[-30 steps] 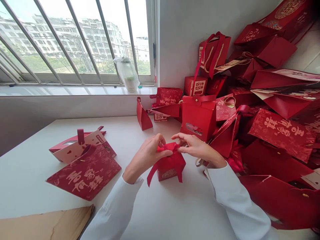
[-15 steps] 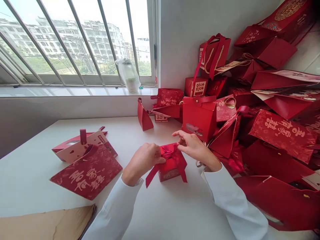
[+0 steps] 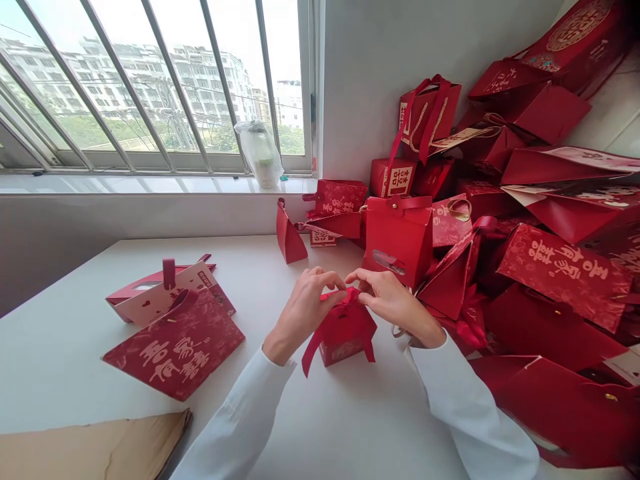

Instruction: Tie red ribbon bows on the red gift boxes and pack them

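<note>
A small red gift box (image 3: 345,348) sits upright on the white table in front of me. A red ribbon (image 3: 313,352) is tied over its top, with one tail hanging down on the left and another on the right. My left hand (image 3: 309,303) bends over the box's top left, thumb and fingertips closed on the ribbon's bow. From the other side my right hand (image 3: 393,300) pinches the bow too. The fingers partly hide the knot and loops.
A large heap of red gift boxes (image 3: 555,257) fills the right side against the wall. Closest to my right hand stands a red box (image 3: 397,233) with a clasp. Flat red bags (image 3: 180,347) lie left, brown cardboard (image 3: 95,447) front left. A plastic-wrapped cup (image 3: 263,157) stands on the windowsill.
My left hand has moved up and right, from the left side of the bow to its top beside my right hand. The left ribbon tail has swung closer to the box.
</note>
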Action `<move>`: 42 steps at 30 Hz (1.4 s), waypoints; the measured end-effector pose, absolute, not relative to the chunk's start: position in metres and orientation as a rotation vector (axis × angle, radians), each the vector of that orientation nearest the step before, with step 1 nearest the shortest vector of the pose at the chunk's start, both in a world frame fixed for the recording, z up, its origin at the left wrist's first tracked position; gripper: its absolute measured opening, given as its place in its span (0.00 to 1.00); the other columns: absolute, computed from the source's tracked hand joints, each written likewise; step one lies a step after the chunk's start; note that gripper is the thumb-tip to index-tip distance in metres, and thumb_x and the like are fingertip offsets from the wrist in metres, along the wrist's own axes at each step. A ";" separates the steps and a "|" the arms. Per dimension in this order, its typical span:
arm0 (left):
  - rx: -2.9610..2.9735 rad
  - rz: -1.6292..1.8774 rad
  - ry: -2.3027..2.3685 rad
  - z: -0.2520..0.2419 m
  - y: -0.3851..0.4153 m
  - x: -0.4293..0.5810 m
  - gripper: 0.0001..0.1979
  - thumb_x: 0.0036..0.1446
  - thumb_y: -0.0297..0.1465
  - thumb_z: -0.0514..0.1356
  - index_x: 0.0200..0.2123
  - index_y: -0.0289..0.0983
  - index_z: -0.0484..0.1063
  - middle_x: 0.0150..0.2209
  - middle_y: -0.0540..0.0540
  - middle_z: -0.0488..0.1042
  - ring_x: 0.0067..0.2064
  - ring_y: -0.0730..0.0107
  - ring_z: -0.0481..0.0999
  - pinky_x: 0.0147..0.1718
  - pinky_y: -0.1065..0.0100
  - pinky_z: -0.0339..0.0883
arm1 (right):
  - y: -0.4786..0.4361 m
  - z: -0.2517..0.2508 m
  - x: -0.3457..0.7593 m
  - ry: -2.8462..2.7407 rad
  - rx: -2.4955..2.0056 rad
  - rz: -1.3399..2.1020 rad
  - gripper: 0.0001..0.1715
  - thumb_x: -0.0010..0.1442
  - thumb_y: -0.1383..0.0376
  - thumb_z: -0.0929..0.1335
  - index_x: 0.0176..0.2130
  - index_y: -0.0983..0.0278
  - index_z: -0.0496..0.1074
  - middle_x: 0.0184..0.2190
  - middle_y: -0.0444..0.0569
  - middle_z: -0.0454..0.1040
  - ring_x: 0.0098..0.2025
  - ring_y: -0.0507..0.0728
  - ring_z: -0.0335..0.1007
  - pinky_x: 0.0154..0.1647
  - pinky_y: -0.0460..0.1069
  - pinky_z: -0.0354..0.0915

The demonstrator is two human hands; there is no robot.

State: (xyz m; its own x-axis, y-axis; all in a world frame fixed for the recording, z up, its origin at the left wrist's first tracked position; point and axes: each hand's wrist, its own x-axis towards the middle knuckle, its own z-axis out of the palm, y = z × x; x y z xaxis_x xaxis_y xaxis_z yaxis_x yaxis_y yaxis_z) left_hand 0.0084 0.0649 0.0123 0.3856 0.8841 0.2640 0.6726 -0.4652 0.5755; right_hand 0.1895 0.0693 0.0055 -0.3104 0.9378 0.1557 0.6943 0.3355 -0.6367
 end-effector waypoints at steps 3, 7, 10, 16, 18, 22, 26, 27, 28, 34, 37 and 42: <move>2.277 0.780 1.356 0.002 0.067 0.020 0.12 0.57 0.38 0.56 0.26 0.39 0.72 0.28 0.48 0.70 0.35 0.65 0.66 0.37 0.65 0.59 | 0.068 0.007 0.190 -2.077 -1.422 0.657 0.18 0.53 0.71 0.61 0.43 0.62 0.71 0.23 0.40 0.67 0.26 0.51 0.62 0.29 0.45 0.55; 2.298 0.751 1.299 -0.001 0.066 0.022 0.11 0.57 0.35 0.56 0.23 0.38 0.69 0.26 0.50 0.72 0.33 0.67 0.66 0.41 0.63 0.58 | 0.067 0.010 0.192 -2.052 -1.426 0.699 0.19 0.52 0.71 0.61 0.43 0.62 0.70 0.24 0.40 0.67 0.27 0.51 0.62 0.30 0.46 0.56; 2.322 0.662 1.251 0.003 0.065 0.018 0.10 0.56 0.33 0.56 0.23 0.38 0.68 0.27 0.50 0.73 0.33 0.67 0.67 0.42 0.62 0.57 | 0.068 0.011 0.193 -2.014 -1.466 0.769 0.21 0.50 0.72 0.62 0.44 0.61 0.70 0.24 0.40 0.67 0.27 0.51 0.63 0.30 0.45 0.57; 2.244 0.578 1.338 0.010 0.061 0.010 0.10 0.54 0.40 0.58 0.28 0.39 0.70 0.32 0.47 0.70 0.43 0.58 0.65 0.40 0.62 0.60 | 0.069 0.009 0.192 -2.022 -1.466 0.782 0.21 0.50 0.72 0.62 0.44 0.61 0.71 0.25 0.40 0.67 0.28 0.51 0.63 0.30 0.45 0.57; 2.160 0.673 1.375 0.010 0.063 0.006 0.13 0.56 0.44 0.56 0.35 0.40 0.69 0.39 0.46 0.70 0.45 0.59 0.65 0.40 0.63 0.61 | 0.070 0.008 0.193 -2.044 -1.459 0.714 0.20 0.51 0.71 0.61 0.44 0.61 0.71 0.25 0.41 0.68 0.28 0.51 0.63 0.31 0.46 0.57; 2.056 0.708 1.443 0.006 0.072 0.001 0.18 0.60 0.45 0.48 0.37 0.38 0.67 0.36 0.46 0.72 0.38 0.64 0.69 0.35 0.66 0.61 | 0.071 0.006 0.194 -2.073 -1.444 0.706 0.18 0.52 0.70 0.62 0.42 0.61 0.72 0.26 0.42 0.71 0.29 0.52 0.64 0.31 0.46 0.57; 2.111 0.617 1.461 0.002 0.075 0.003 0.17 0.59 0.42 0.49 0.26 0.38 0.64 0.25 0.49 0.71 0.29 0.67 0.68 0.29 0.68 0.58 | 0.073 0.003 0.194 -2.072 -1.424 0.751 0.17 0.52 0.69 0.62 0.41 0.62 0.73 0.27 0.43 0.73 0.29 0.53 0.66 0.31 0.46 0.58; 2.120 0.637 1.467 0.002 0.074 0.004 0.16 0.59 0.41 0.50 0.25 0.38 0.63 0.25 0.49 0.71 0.29 0.67 0.69 0.28 0.68 0.58 | 0.073 0.003 0.194 -2.072 -1.424 0.753 0.17 0.52 0.69 0.62 0.41 0.62 0.73 0.27 0.43 0.73 0.29 0.53 0.66 0.30 0.46 0.58; 2.128 0.661 1.465 0.001 0.074 0.006 0.14 0.58 0.40 0.51 0.25 0.38 0.63 0.26 0.49 0.71 0.29 0.68 0.69 0.28 0.69 0.58 | 0.073 0.003 0.194 -2.073 -1.426 0.749 0.17 0.52 0.69 0.62 0.41 0.62 0.73 0.26 0.43 0.73 0.28 0.52 0.66 0.30 0.46 0.58; 2.169 0.716 1.460 0.006 0.070 0.005 0.09 0.56 0.32 0.52 0.24 0.38 0.63 0.25 0.50 0.71 0.28 0.69 0.69 0.29 0.69 0.58 | 0.072 0.007 0.194 -2.094 -1.463 0.686 0.17 0.52 0.71 0.62 0.41 0.62 0.73 0.25 0.42 0.72 0.28 0.52 0.65 0.30 0.46 0.57; 2.100 0.697 1.480 0.010 0.070 0.001 0.10 0.58 0.33 0.49 0.25 0.39 0.60 0.24 0.51 0.70 0.27 0.69 0.69 0.27 0.70 0.58 | 0.070 0.008 0.194 -2.100 -1.496 0.669 0.18 0.53 0.71 0.62 0.42 0.62 0.73 0.25 0.42 0.72 0.28 0.52 0.65 0.31 0.46 0.57; 2.035 0.591 1.488 0.016 0.073 -0.009 0.11 0.58 0.34 0.49 0.23 0.39 0.57 0.24 0.51 0.67 0.27 0.70 0.64 0.25 0.70 0.54 | 0.069 0.009 0.194 -2.067 -1.555 0.670 0.19 0.53 0.71 0.62 0.43 0.61 0.72 0.25 0.41 0.70 0.29 0.52 0.65 0.31 0.46 0.58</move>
State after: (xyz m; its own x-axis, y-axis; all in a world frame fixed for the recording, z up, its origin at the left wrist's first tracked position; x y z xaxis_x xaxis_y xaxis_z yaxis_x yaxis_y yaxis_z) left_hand -0.0085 0.0731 0.0160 0.2920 0.9559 0.0307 0.7167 -0.2400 0.6548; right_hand 0.1940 0.0686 0.0091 -0.2509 0.9652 0.0739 0.7383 0.2402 -0.6302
